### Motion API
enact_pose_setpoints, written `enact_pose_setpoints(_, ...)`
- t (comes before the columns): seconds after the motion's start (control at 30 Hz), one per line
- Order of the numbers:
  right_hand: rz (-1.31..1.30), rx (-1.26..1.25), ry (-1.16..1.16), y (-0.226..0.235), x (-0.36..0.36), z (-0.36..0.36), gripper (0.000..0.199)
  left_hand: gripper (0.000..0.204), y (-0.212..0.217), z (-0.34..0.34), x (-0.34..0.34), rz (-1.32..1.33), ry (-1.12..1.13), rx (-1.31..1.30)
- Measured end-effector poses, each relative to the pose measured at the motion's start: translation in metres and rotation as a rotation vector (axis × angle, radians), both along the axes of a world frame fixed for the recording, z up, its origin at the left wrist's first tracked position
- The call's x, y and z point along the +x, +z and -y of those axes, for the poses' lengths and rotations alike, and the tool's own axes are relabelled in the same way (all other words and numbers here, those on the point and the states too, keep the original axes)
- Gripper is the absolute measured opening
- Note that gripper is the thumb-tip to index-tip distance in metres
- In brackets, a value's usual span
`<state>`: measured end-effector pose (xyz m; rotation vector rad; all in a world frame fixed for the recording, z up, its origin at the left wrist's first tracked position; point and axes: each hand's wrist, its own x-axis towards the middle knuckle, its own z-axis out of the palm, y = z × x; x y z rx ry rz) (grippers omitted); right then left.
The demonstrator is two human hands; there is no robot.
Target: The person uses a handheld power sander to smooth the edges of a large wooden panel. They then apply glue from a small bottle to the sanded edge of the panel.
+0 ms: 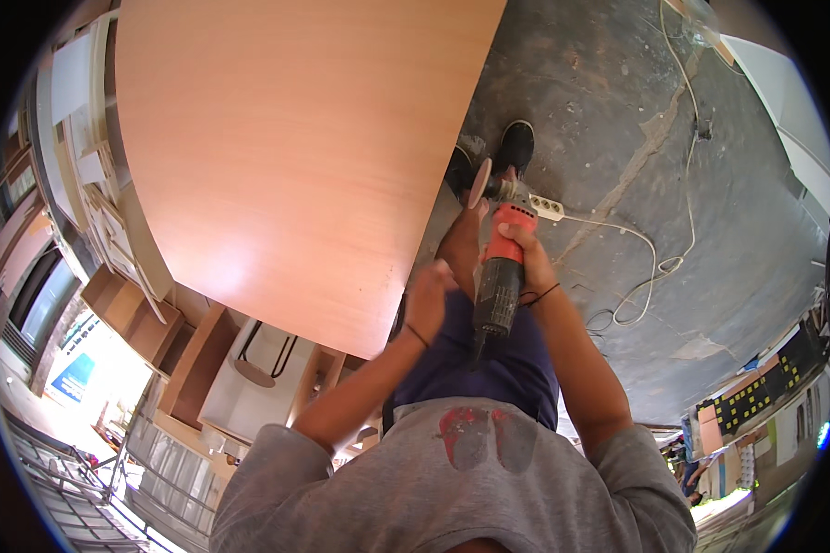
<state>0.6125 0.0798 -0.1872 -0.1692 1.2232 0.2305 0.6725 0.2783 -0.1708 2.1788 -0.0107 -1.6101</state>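
Note:
My right hand [523, 247] is wrapped round the red and black body of an angle grinder [504, 241]. The grinder is held in front of my legs, its black rear end toward me. At its far end a round disc [480, 183] faces left, apart from the edge of a large wood-coloured panel [277, 166]. My left hand [430, 297] hovers by the panel's near right corner, left of the grinder. Its fingers look bent but are smeared by motion, so what they hold, if anything, cannot be made out.
Beyond the grinder, a white power strip [547, 206] lies on the dark floor, and its pale cable [656, 263] loops to the right. My dark shoes [516, 146] stand beside the panel. Open wooden cabinet boxes [198, 364] and stacked boards [97, 166] are on the left.

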Motion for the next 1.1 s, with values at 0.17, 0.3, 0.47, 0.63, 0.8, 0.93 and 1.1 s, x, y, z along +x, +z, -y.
enact_pose_setpoints(0.17, -0.039, 0.146, 0.007, 0.009, 0.02, -0.018, 0.054, 0.056, 0.085, 0.051, 0.0, -0.831, 0.979, -0.067)
enact_pose_setpoints(0.3, -0.061, 0.108, 0.007, 0.017, 0.033, -0.021, 0.055, 0.056, 0.078, 0.052, 0.013, -0.799, 0.932, -0.137)
enact_pose_setpoints(0.47, -0.056, 0.116, 0.027, 0.015, 0.04, -0.023, 0.056, 0.051, 0.078, 0.051, 0.016, -0.804, 0.977, -0.113)
enact_pose_setpoints(0.63, -0.078, 0.107, 0.032, 0.013, 0.045, -0.023, 0.055, 0.049, 0.077, 0.053, 0.022, -0.803, 0.992, -0.121)
enact_pose_setpoints(0.8, -0.008, 0.083, 0.06, -0.012, 0.043, -0.012, 0.051, 0.047, 0.072, 0.07, 0.039, -0.825, 1.0, -0.144)
enact_pose_setpoints(0.93, 0.01, 0.051, 0.135, 0.001, 0.06, 0.005, 0.049, 0.047, 0.07, 0.08, 0.045, -0.789, 0.968, -0.18)
enact_pose_setpoints(1.1, 0.009, 0.016, 0.123, 0.01, 0.065, 0.012, 0.047, 0.045, 0.069, 0.082, 0.041, -0.768, 0.987, -0.21)
